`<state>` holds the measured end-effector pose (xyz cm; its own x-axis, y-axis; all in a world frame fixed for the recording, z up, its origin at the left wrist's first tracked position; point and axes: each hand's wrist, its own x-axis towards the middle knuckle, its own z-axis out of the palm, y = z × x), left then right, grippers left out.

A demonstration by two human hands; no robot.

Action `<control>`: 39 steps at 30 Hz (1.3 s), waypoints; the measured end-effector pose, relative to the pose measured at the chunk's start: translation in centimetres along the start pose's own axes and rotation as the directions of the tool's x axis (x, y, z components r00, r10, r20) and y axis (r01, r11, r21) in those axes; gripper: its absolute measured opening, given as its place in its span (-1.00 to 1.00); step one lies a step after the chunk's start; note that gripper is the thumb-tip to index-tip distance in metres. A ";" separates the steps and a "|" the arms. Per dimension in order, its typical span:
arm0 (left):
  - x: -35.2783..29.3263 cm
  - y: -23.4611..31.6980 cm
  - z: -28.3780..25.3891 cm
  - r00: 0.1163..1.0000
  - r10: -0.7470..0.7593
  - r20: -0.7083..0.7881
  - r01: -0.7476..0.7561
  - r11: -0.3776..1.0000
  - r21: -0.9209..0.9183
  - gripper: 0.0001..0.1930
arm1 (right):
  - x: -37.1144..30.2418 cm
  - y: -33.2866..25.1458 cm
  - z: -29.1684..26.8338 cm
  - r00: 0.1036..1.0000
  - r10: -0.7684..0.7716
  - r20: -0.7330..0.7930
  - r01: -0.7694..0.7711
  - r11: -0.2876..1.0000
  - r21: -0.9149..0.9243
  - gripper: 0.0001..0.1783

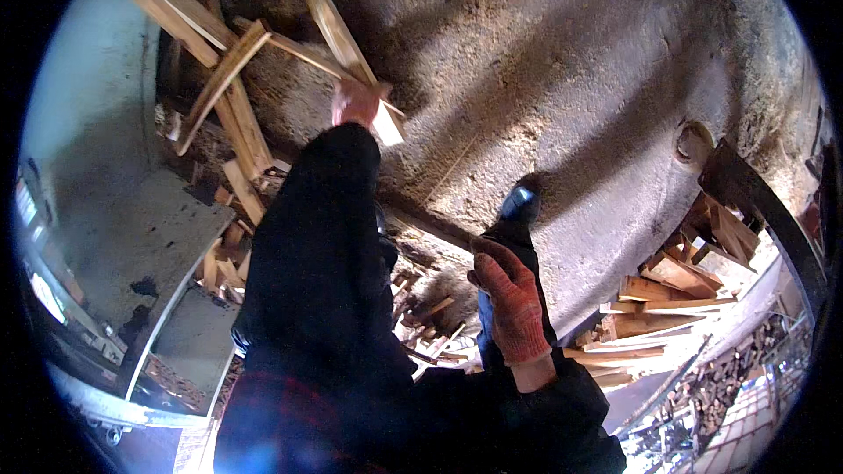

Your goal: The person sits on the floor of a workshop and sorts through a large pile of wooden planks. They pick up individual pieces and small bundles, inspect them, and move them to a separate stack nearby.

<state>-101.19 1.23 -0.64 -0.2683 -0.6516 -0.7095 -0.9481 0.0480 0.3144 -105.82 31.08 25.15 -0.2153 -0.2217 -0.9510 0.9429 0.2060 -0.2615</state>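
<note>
My left hand (355,104), in a reddish work glove, reaches forward and is closed at the crossing of two split wood pieces. One is a long pale wooden slat (329,17); a thinner wooden strip (294,49) runs in from the left. Exactly how the fingers wrap them is partly hidden. In a red knitted glove, my right hand (512,303) is lower and nearer, fingers curled round the end of a long, dark, narrow stick-like thing (430,224). That thing slants up and left above the ground; its kind is unclear. A dark shoe (521,205) stands beyond my right hand.
More split wood (241,123), including a curved piece (219,83), leans at the left beside a pale wall panel (97,114). Stacked firewood (663,298) lies at the right below a dark curved metal bar (764,211). Wood scraps (435,325) litter the rough ground (562,96).
</note>
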 end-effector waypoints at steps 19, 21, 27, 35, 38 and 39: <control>-24.6 19.8 -16.1 0.720 0.504 0.478 -0.010 0.696 -0.718 -0.57 | 5.8 0.4 -2.5 0.973 -0.230 -0.007 0.227 0.966 -0.121 -0.39; -20.7 27.0 -21.4 0.813 0.539 0.220 -0.206 0.620 -0.757 -0.67 | 5.7 1.7 -0.7 0.958 -0.282 0.048 0.285 0.954 -0.094 -0.39; -20.8 36.9 -26.4 0.835 0.490 0.249 -0.104 0.586 -0.804 -0.70 | 5.3 0.9 -1.0 0.980 -0.161 0.118 0.169 0.984 -0.054 -0.46; -24.1 20.6 -20.6 0.827 0.387 0.407 0.180 0.504 -0.845 -0.51 | 4.7 1.6 0.5 0.986 -0.146 0.084 0.159 0.973 -0.167 -0.46; -24.9 17.4 -19.8 0.862 0.326 0.389 0.172 0.533 -0.829 -0.54 | 5.0 2.5 0.3 0.970 -0.183 0.158 0.209 0.963 -0.171 -0.49; -25.3 16.6 -19.6 0.859 0.319 0.400 0.196 0.516 -0.834 -0.54 | 5.5 3.4 0.2 0.967 -0.187 0.171 0.210 0.969 -0.132 -0.49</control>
<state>-106.79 3.69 34.90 -0.6015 -0.2419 -0.7613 -0.3997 -0.7340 0.5490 -103.79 30.35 19.04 -0.3408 -0.4162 -0.8430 0.8346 0.2788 -0.4750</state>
